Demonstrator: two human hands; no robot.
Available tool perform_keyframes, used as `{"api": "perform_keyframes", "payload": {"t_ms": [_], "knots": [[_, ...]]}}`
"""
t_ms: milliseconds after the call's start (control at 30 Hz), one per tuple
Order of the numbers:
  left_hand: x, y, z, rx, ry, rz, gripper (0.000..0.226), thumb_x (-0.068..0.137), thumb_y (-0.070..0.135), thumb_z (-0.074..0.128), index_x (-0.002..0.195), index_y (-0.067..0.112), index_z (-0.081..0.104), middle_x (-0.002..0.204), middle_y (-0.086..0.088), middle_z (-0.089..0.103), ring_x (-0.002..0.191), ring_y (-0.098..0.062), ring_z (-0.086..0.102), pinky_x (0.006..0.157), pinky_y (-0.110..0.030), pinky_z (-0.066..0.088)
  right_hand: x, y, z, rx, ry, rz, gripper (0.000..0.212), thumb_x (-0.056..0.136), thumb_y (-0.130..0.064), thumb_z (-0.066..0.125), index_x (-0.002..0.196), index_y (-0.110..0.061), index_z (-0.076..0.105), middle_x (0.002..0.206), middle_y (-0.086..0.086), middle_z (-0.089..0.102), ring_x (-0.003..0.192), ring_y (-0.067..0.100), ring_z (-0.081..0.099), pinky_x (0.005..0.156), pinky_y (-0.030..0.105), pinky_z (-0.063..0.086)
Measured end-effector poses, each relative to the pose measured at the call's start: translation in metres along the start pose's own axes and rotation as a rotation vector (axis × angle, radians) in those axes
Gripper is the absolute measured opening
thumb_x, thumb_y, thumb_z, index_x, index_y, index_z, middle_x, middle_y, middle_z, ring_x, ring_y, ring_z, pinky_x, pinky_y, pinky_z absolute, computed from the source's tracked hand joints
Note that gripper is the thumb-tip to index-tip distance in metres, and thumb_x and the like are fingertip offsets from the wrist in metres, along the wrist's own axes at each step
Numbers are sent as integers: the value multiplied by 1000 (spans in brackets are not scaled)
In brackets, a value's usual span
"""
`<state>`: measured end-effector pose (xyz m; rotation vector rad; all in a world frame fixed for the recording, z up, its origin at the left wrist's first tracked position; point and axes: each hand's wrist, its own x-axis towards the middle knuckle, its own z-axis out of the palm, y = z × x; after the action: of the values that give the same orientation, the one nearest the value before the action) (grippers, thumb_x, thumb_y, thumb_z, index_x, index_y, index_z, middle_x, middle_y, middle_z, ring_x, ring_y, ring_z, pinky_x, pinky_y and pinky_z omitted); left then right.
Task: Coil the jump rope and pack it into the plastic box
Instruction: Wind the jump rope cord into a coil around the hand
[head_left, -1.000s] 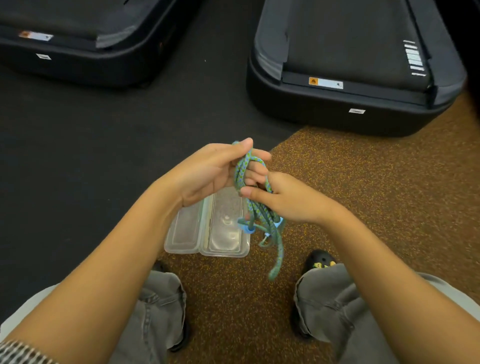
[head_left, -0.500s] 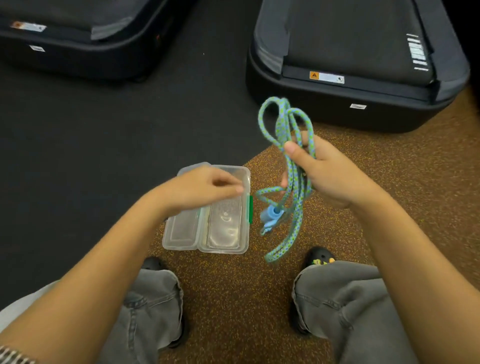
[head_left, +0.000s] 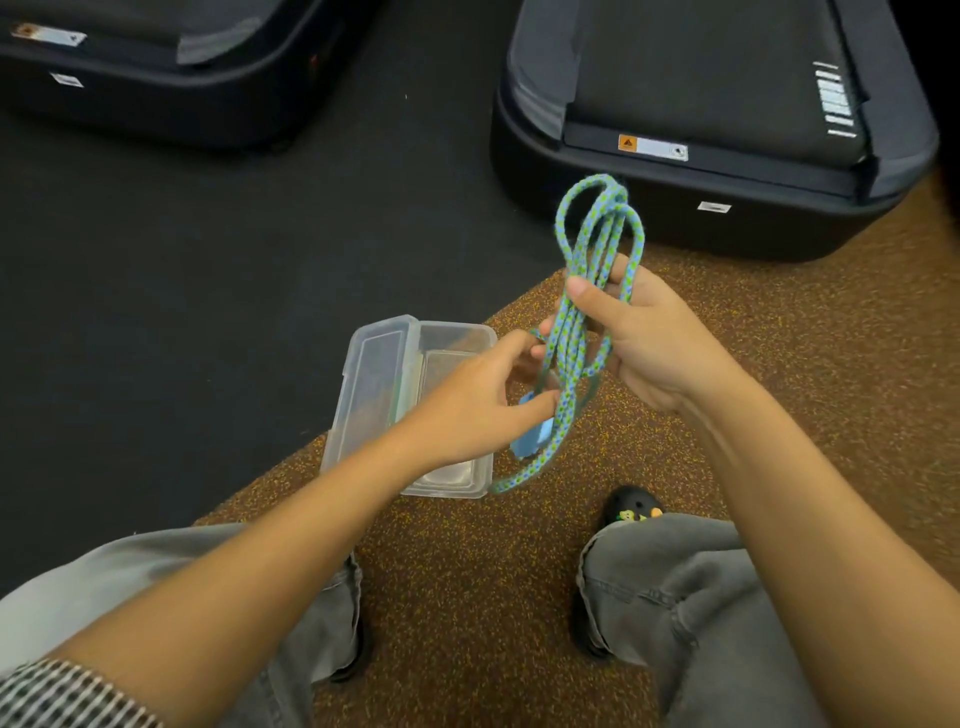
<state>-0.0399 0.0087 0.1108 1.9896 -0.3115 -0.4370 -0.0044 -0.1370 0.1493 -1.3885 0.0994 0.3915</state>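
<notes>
Fingers (head_left: 592, 304) of right hand (head_left: 654, 348) clamp looped jump rope (head_left: 597, 234) above open plastic box (head_left: 374, 374), treadmills (head_left: 701, 104) beyond.

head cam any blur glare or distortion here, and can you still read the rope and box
Head view: wide-angle bowing at the edges, slight softness. The jump rope weave reads clearly in the right hand; the left hand is slightly soft. Mild sheen on the clear plastic box. Dim, even light.

floor: black mat (head_left: 182, 270) far and left, brown speckled mat (head_left: 779, 332) near and right | two black treadmill bases — one (head_left: 701, 145) far right, one (head_left: 156, 67) far left | grey trousers (head_left: 675, 597) | black shoe (head_left: 631, 512) — small charms on top
</notes>
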Motion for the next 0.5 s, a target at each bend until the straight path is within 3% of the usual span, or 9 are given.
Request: {"api": "perform_keyframes", "payload": {"t_ms": [67,100,200,233,333,433,500], "knots": [[0,3,0,-87,-6,-37,34,84,25,62,110,7,49,99,-20,64,89,-29,62,86,-44,46,1,1,-2,-21,9,-11,9,94,-8,44,91,-15,47,77,7,52,57,9,65,51,27,56],[0,5,0,-134,-11,-58,33,86,22,61,112,6,49,96,-22,64,83,-30,62,83,-43,48,2,2,-3,-44,22,-21,10,94,-7,45,91,-16,48,75,4,53,58,8,64,54,27,57],[2,8,-3,-278,9,-82,22,90,17,56,107,5,53,76,9,62,56,2,54,61,-18,48,4,3,-9,-136,65,-54,13,92,-5,48,88,-17,50,71,0,55,59,9,60,62,29,55],[3,8,-5,-268,33,-90,17,91,19,53,103,7,56,67,13,56,50,4,48,57,-15,44,5,4,-12,-205,88,-63,13,91,-5,50,87,-18,51,71,0,56,59,9,59,63,31,55],[5,6,-13,-201,123,-118,26,95,30,44,79,18,60,57,6,34,45,-1,35,56,-23,37,11,8,-29,-489,226,-45,13,87,-12,57,83,-24,53,76,-2,60,66,14,62,74,37,52],[7,7,-23,-259,166,-155,33,97,31,39,71,17,54,51,8,30,39,-1,31,51,-22,32,17,8,-50,-721,356,16,14,82,-26,60,94,-23,54,94,4,63,92,30,63,89,47,50],[8,6,-29,-333,188,-168,35,97,31,38,69,15,52,44,12,29,37,-2,29,51,-23,31,18,5,-61,-869,417,61,22,83,-27,58,103,-17,56,104,10,64,100,33,60,91,42,47]]}}
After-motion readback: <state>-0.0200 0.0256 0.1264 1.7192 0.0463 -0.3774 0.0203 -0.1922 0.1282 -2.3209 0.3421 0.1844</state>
